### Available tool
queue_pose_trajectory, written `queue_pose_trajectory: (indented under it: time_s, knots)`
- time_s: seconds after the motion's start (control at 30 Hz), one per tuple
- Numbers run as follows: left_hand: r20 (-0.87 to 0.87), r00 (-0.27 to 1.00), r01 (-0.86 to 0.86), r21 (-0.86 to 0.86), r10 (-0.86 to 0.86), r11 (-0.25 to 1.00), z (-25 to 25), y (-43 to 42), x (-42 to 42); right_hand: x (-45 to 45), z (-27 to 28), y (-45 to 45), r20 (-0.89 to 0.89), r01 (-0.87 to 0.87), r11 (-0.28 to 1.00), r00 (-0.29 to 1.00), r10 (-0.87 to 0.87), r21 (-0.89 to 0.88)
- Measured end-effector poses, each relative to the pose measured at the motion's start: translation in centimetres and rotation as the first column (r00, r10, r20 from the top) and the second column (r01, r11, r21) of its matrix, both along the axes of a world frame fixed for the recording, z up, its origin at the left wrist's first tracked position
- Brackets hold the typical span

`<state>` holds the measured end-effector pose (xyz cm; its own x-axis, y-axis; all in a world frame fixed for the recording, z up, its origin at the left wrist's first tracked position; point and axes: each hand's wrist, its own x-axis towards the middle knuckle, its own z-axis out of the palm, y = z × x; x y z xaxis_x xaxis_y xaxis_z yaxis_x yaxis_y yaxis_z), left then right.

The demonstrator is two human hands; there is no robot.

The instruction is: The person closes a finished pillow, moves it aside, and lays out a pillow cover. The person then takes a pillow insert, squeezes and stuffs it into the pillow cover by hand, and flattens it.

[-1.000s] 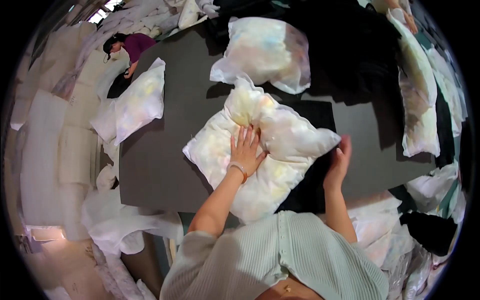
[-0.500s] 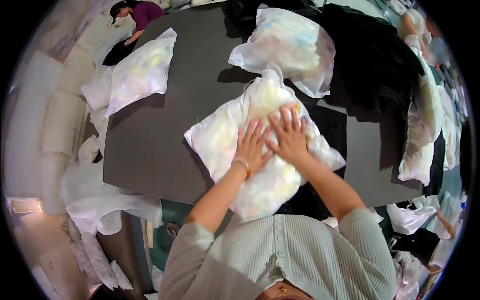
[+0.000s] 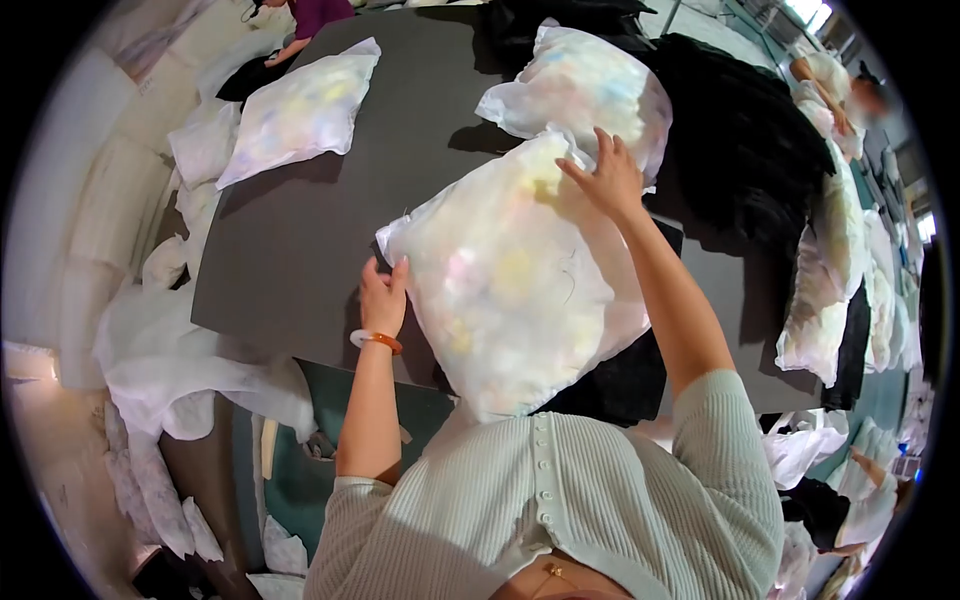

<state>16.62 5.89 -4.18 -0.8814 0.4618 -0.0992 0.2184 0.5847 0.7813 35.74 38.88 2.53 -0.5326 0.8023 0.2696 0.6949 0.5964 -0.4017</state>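
A white pillow [image 3: 510, 275] with pale coloured patches lies before me, one corner toward my chest. Beside its left corner is my left hand [image 3: 384, 298], thumb and fingers apart; whether it touches the fabric is unclear. Over the pillow's upper right edge my right hand [image 3: 610, 178] is spread open, gripping nothing. Black cloth [image 3: 625, 385] shows under the pillow's right side. Just beyond my right hand sits another stuffed white pillow [image 3: 600, 85].
The grey table [image 3: 290, 250] also bears a pillow [image 3: 305, 110] at the left and a black fabric pile [image 3: 745, 140] at the right. A long white pillow [image 3: 825, 280] lies at the right edge. People work at the far left [image 3: 318, 14] and far right [image 3: 830, 80].
Both hands have lifted off the pillow's middle, the left moving to its left corner, the right up to its far edge. The pillow looks flatter and smoother than before.
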Motion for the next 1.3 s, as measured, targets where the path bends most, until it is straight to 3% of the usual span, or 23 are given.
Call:
queue_pose_trajectory:
  time_s: [0.03,0.07,0.13,0.17,0.23,0.27,0.33,0.4,0.43,0.6,0.67,0.7,0.77,0.8,0.87,0.93,0.97,1.0,1.1,1.13,1.2,1.23,1.3]
  knots:
    - [0.495,0.867,-0.066,-0.003,0.059,0.998,1.6,0.0,1.0,-0.8,-0.2,0.1,-0.026,0.045,0.999,0.999,-0.046,-0.019]
    - [0.754,0.657,-0.095,0.106,-0.018,0.990,0.3,-0.3,0.9,-1.1,-0.7,-0.3,-0.037,0.038,0.999,0.999,-0.038,-0.015]
    - [0.678,0.717,-0.149,0.374,-0.160,0.915,-3.8,0.4,1.9,-1.1,-1.4,-1.9,-0.072,0.032,0.812,0.993,-0.091,-0.582]
    - [0.674,0.720,-0.146,0.376,-0.163,0.915,-3.3,1.2,2.5,-1.1,-1.8,-2.0,-0.058,0.007,0.857,0.997,-0.043,-0.515]
    - [0.059,0.994,0.065,0.327,-0.088,0.943,-0.9,3.1,4.2,-0.6,0.2,-3.6,-0.147,-0.117,0.929,0.987,0.068,-0.352]
    - [0.061,0.993,0.071,0.332,-0.097,0.941,1.3,4.3,5.4,-0.4,1.0,-4.7,-0.212,-0.228,0.959,0.958,0.191,-0.166]
    - [-0.354,0.927,0.129,-0.018,-0.127,0.992,6.2,6.4,8.1,-0.2,2.4,-8.1,-0.200,-0.369,0.923,0.901,0.385,0.114]
    - [-0.457,0.852,0.242,-0.087,-0.254,0.966,8.0,8.1,10.1,0.6,3.4,-11.0,-0.183,-0.406,0.900,0.884,0.430,0.158]
    - [-0.501,0.817,0.273,-0.100,-0.285,0.957,7.9,8.6,10.7,1.3,4.0,-12.2,-0.199,-0.398,0.916,0.895,0.399,0.047]
    - [-0.561,0.723,0.588,0.190,-0.404,0.787,8.6,8.7,14.0,3.8,7.4,-12.8,0.029,-0.274,0.919,0.955,0.294,-0.282]
    - [-0.671,0.586,0.752,0.241,-0.455,0.613,8.2,8.2,14.1,4.6,7.4,-11.6,0.042,-0.259,0.905,0.956,0.290,-0.338]
    - [-0.489,0.662,0.749,0.400,-0.568,0.529,8.0,8.1,14.3,5.2,7.1,-11.2,-0.051,-0.278,0.917,0.960,0.275,-0.286]
    - [-0.389,0.651,0.739,0.520,-0.651,0.429,9.4,8.0,14.9,6.6,5.5,-9.9,-0.186,-0.305,0.932,0.945,0.270,-0.195]
    - [-0.296,0.617,0.697,0.636,-0.729,0.331,10.1,8.2,15.1,7.5,3.5,-8.6,-0.436,-0.365,0.931,0.840,0.322,-0.015]
    - [-0.143,0.497,0.697,0.654,-0.856,0.296,12.0,8.4,16.1,10.1,4.6,-8.2,-0.619,-0.334,0.865,0.785,0.035,-0.374]
    - [-0.111,0.365,0.623,0.767,-0.924,0.154,14.1,8.4,17.7,14.2,6.8,-7.3,-0.610,-0.276,0.839,0.788,-0.082,-0.469]
    - [-0.177,0.385,0.655,0.744,-0.906,0.133,14.0,8.3,18.1,15.5,7.7,-7.2,-0.743,-0.276,0.909,0.667,-0.052,-0.311]
    - [-0.226,0.440,0.657,0.741,-0.869,0.140,13.6,8.2,18.1,18.7,7.8,-5.2,-0.679,-0.256,0.923,0.734,-0.008,-0.287]
    - [-0.159,0.707,0.636,0.568,-0.689,0.522,8.2,9.6,17.2,24.3,9.4,-4.6,-0.629,-0.181,0.952,0.777,-0.017,-0.249]
    - [-0.321,0.684,0.727,0.370,-0.654,0.578,4.5,10.0,17.3,25.3,9.1,-4.8,-0.552,-0.143,0.973,0.834,0.020,-0.181]
    - [-0.472,0.392,0.913,0.093,-0.790,0.397,1.8,9.0,19.8,26.9,5.0,-3.4,-0.374,-0.195,0.980,0.913,0.163,-0.049]
    - [-0.351,0.136,0.985,-0.053,-0.927,0.164,2.7,8.4,21.3,25.9,5.2,-5.1,-0.327,-0.260,0.965,0.909,0.259,0.041]
    - [-0.385,-0.234,0.962,-0.226,-0.893,-0.155,-1.7,7.0,25.1,25.1,5.6,-5.6,-0.274,-0.167,0.985,0.951,0.147,-0.051]
